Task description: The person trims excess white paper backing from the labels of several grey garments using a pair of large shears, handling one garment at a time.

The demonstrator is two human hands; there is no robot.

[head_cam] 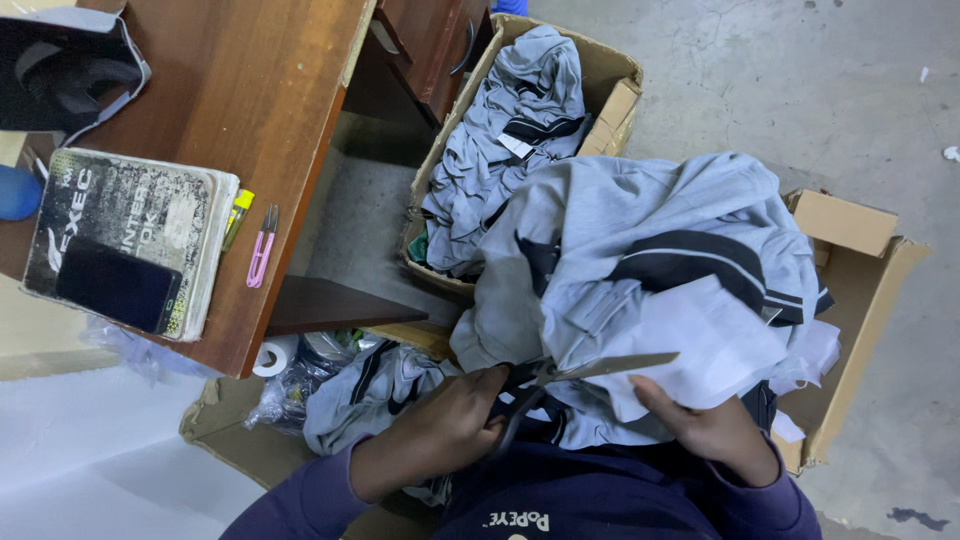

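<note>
Two cardboard boxes, a desk and a lapful of cloth fill the frame. At the upper left a brown wooden desk (250,90) carries a worn thick book (130,235) with a dark phone (117,287) lying on its cover; just right of the book sit a yellow marker (238,212) and small pink thread snips (262,247). Below the desk's edge a roll of white tape (274,355) shows. At upper centre an open cardboard box (610,100) holds grey garments (510,130) with dark trim. Lower centre, the left hand (445,425) is closed around the dark handles of large scissors (560,378), whose blades lie nearly shut, pointing right across the cloth. Right of it, the right hand (715,430) grips from below a bundle of grey garment (640,240) with a black striped collar and a white fabric piece (700,340), fingers curled under the white layer. The bundle rests over the person's lap, centre-right. Behind it, at far right, stands a second open cardboard box (860,260) on the concrete floor (800,80).
</note>
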